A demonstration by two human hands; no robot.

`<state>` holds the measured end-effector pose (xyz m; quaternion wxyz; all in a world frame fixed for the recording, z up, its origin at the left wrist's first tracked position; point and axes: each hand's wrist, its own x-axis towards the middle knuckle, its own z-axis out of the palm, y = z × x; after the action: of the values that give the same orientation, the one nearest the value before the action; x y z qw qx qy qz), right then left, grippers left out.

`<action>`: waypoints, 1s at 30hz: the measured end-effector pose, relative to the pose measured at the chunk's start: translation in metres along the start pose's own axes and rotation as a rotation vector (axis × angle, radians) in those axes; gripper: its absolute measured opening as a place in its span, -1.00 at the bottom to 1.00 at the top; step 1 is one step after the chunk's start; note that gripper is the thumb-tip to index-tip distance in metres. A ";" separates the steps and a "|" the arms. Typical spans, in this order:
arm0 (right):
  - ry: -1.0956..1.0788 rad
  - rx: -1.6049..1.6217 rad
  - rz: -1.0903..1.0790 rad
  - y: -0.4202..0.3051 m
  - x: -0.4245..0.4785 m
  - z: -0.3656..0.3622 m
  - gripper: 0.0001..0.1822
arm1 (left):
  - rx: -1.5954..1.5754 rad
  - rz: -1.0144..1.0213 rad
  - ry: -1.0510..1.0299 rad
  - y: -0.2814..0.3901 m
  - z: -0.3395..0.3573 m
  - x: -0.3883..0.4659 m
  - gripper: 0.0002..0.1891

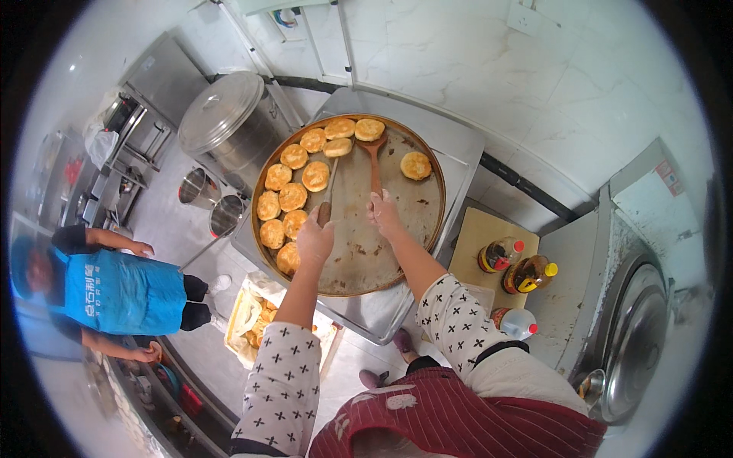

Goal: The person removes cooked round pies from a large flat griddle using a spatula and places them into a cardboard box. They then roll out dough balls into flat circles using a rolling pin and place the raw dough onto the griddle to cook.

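Note:
A large round metal pan [355,229] holds browned flatbreads [292,196], mostly along its left and far sides. My left hand [315,237] is closed on the dark handle of a thin metal spatula [330,186], whose far end meets a flatbread [338,147]. My right hand [385,213] grips a wooden spatula [374,163]; its wide end lies against the near side of another flatbread [369,130] at the pan's far edge. A single flatbread [416,166] lies apart at the right. Both hands are over the pan and look floury.
A co-worker in a blue apron [123,292] stands at the left. Below the metal table [366,329] is a lined basket [233,338] of breads. Bottles [529,273] stand on a board [472,232] at the right. A large lidded steel pot [220,111] and buckets [198,189] are beyond.

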<state>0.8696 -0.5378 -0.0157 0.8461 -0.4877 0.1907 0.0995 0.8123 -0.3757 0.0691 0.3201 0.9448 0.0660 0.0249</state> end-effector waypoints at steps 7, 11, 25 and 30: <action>-0.033 -0.104 -0.076 0.002 -0.020 -0.018 -0.82 | -0.124 -0.001 0.004 -0.012 0.007 -0.030 -0.43; -0.048 -0.229 -0.075 0.004 -0.072 -0.026 -0.73 | -0.110 0.046 0.050 -0.034 -0.015 -0.080 -0.42; -0.356 -0.467 0.068 0.080 -0.293 0.005 -0.62 | -0.186 -0.315 0.053 -0.135 -0.194 -0.367 -0.43; -0.539 -0.731 0.098 0.164 -0.317 0.050 -0.68 | -0.228 -0.420 0.112 -0.216 -0.222 -0.456 -0.43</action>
<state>0.5347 -0.4060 0.0109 0.6323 -0.7012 -0.0610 0.3237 0.3180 -0.1369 0.1118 0.4185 0.8653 0.2753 0.0175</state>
